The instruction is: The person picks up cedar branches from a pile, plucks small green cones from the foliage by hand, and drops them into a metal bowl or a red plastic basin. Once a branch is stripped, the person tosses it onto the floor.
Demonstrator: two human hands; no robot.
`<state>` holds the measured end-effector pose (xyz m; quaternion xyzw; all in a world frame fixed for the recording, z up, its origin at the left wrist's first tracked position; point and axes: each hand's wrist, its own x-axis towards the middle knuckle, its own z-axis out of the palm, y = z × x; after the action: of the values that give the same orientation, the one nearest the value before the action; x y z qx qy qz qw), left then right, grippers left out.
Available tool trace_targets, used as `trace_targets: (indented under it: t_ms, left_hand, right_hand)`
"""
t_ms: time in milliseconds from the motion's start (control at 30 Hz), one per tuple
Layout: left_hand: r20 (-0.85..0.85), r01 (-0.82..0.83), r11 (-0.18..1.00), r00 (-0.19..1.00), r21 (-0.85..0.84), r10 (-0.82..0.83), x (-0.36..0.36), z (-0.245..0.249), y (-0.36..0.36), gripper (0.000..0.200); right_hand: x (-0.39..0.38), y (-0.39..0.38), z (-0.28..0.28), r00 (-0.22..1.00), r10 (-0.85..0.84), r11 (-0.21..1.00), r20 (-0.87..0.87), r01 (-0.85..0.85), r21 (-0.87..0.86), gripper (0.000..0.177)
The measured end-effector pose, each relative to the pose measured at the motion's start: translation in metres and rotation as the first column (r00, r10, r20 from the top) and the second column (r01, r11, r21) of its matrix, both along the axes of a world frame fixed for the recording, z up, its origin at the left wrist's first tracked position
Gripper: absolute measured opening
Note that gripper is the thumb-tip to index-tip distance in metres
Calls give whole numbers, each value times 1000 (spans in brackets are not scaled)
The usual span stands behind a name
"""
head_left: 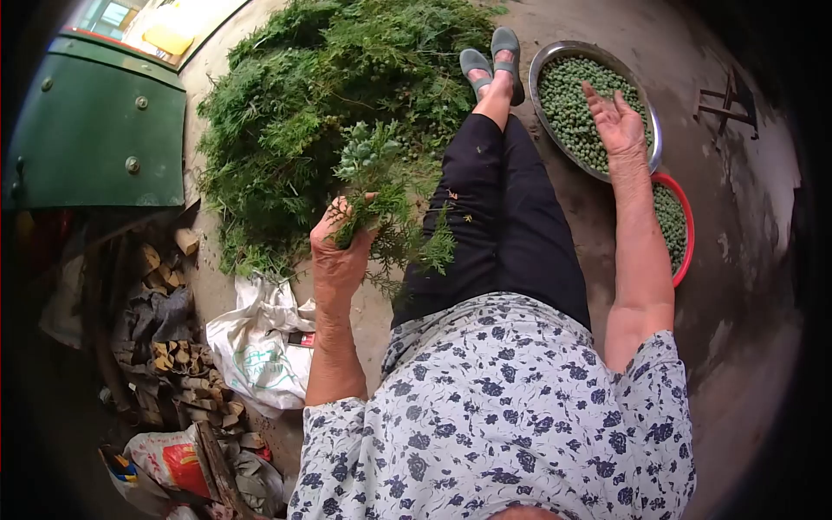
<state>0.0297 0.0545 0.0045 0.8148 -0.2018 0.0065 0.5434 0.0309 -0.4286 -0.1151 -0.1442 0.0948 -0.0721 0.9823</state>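
My left hand (340, 244) grips a leafy green sprig (381, 178) with small round berries, held up beside my left thigh. My right hand (615, 120) is stretched out with spread fingers over a metal bowl (544, 61) full of small green berries; nothing shows in it. A red-rimmed bowl (685, 208), also holding green berries, sits just behind that one, partly hidden by my right forearm. My legs in black trousers stretch forward between hands and bowls.
A large heap of cut green branches (303, 95) covers the concrete floor ahead on the left. A green metal cabinet (95, 130) stands far left. White sacks (256, 347) and chopped wood scraps (173, 364) lie by my left side.
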Motion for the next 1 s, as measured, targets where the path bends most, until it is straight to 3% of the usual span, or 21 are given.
trace_targets:
  t_ms: [33,100,133,200,267,333,400,500,567,633,700,767,867,933,967,1000]
  left_hand:
    - [5,-13,1000,1000,2,13,-3,3,-1,21]
    - [-30,19,999,999,44,-17,-6,12,-5,20]
    - [112,10,998,994,56,-16,-4,14,-10,21]
    - [137,-44,995,990,85,32,-4,10,-12,21]
    - [162,-92,979,985,179,62,-4,11,-12,19]
    - [204,-116,964,977,239,67,-5,7,-13,18]
    - [334,-161,930,942,330,44,-9,10,-19,17]
    - [357,-168,869,934,466,-11,-9,3,-17,25]
    - [360,-156,874,933,460,-23,-12,10,-21,34]
    - [343,-139,840,938,524,-59,-14,14,-22,32]
    - [332,-116,854,941,507,-69,-12,10,-19,30]
    - [322,-95,867,943,489,-78,-12,9,-17,28]
    - [243,-34,921,968,389,-67,-12,9,-17,28]
    - [152,94,989,982,113,-111,-5,-5,-9,29]
    - [152,92,989,983,113,-108,-6,-6,-9,29]
    - [-25,0,999,1000,42,1,-9,-6,-11,26]
  right_hand:
    - [-1,21,30,948,-216,974,-234,192,-120,42]
    - [2,31,34,902,-296,951,-316,246,-190,32]
    - [2,45,39,904,-288,953,-316,238,-187,32]
    - [2,92,55,922,-326,884,-210,219,-413,20]
    - [-3,143,88,981,-139,850,-138,47,-525,17]
    - [-7,197,116,994,-30,690,-101,-52,-722,16]
    - [-11,240,135,997,73,546,-1,-40,-837,15]
    - [-10,280,146,970,156,319,185,127,-939,12]
    - [0,294,141,895,204,-34,396,411,-911,13]
    - [-1,301,139,915,243,-90,323,352,-931,18]
    - [-3,302,138,935,338,-361,110,237,-902,22]
    - [-2,302,130,927,359,-366,110,248,-897,27]
    - [-3,303,119,945,230,-214,231,281,-936,33]
    - [-5,305,118,946,209,-190,246,287,-939,32]
    - [-7,306,118,946,189,-163,264,296,-941,32]
    - [-8,309,118,945,192,-162,263,295,-942,32]
